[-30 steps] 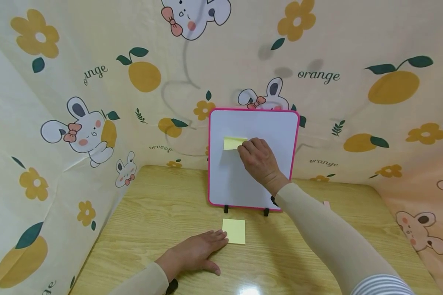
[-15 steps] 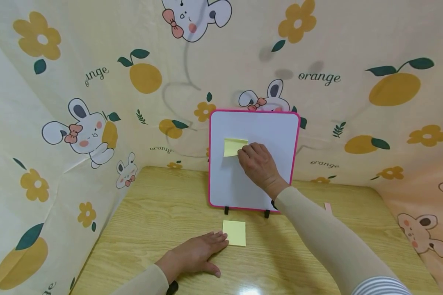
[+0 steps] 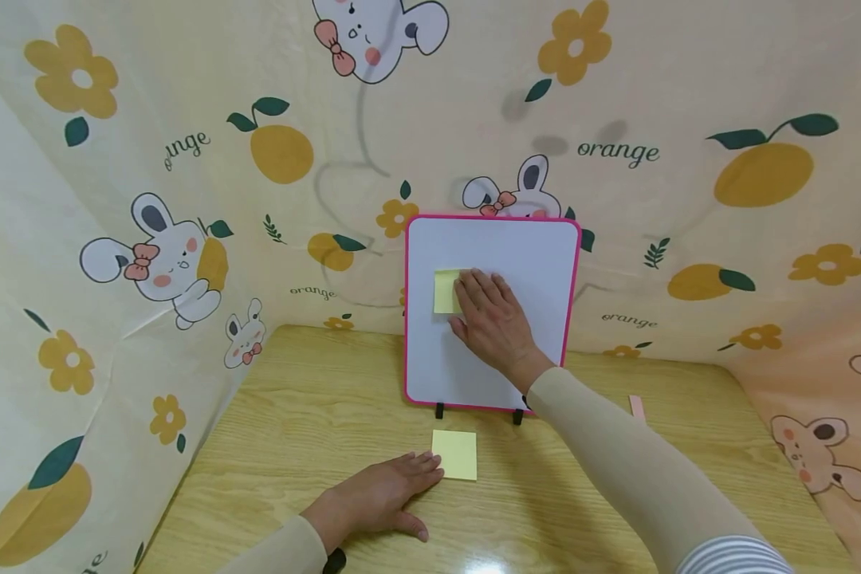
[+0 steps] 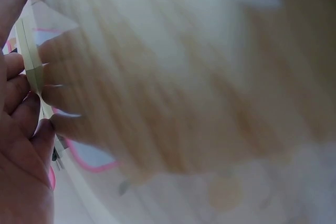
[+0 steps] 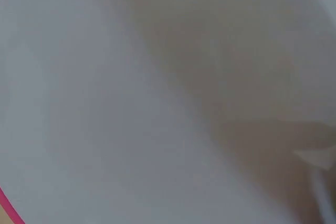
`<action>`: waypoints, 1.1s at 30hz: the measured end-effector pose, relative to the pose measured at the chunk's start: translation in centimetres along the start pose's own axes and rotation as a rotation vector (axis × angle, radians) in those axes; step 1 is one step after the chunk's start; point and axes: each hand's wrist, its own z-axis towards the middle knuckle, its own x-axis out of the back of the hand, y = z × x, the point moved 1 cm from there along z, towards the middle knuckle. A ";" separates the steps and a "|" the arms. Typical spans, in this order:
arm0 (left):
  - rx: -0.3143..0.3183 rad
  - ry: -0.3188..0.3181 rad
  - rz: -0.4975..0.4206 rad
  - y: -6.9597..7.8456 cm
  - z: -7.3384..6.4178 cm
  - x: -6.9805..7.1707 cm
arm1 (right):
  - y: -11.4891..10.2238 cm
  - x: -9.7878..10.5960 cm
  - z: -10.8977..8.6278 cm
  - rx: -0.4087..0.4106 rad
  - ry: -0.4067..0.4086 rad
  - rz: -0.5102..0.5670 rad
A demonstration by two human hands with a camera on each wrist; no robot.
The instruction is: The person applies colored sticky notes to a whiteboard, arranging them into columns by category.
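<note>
A yellow sticky note (image 3: 446,292) is on the upper left part of a pink-framed whiteboard (image 3: 466,359). My right hand (image 3: 497,319) lies over the note's right side with straight fingers, covering part of it. On the table in front of the board is a yellow sticky note pad (image 3: 455,455). The fingertips of my left hand (image 3: 383,493) touch its left edge, and the hand rests flat with the thumb spread. In the left wrist view, the pad's edge (image 4: 32,61) shows by the fingers. The right wrist view holds mostly board surface (image 5: 105,103).
The whiteboard stands on small black feet (image 3: 440,410) on a wood-grain table (image 3: 316,383). A small pink strip (image 3: 637,407) lies right of the board, partly behind the right sleeve. Patterned cloth (image 3: 258,223) hangs behind and at both sides.
My right hand's fingers, pinched at the note's right edge before, are now straight and laid on it. The note's lower part has come down flatter against the board. My left hand has stayed put.
</note>
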 end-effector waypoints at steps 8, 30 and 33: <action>0.013 -0.006 0.017 0.2 0.0 0.5 | -0.8 0.5 0.2 -0.124 -0.137 -0.003; 0.066 0.135 0.027 1.1 1.7 2.0 | 0.0 -0.2 -1.3 -0.143 -0.158 -0.006; 0.087 0.167 0.022 1.0 2.1 2.0 | 0.1 -0.1 -1.3 -0.143 -0.164 -0.005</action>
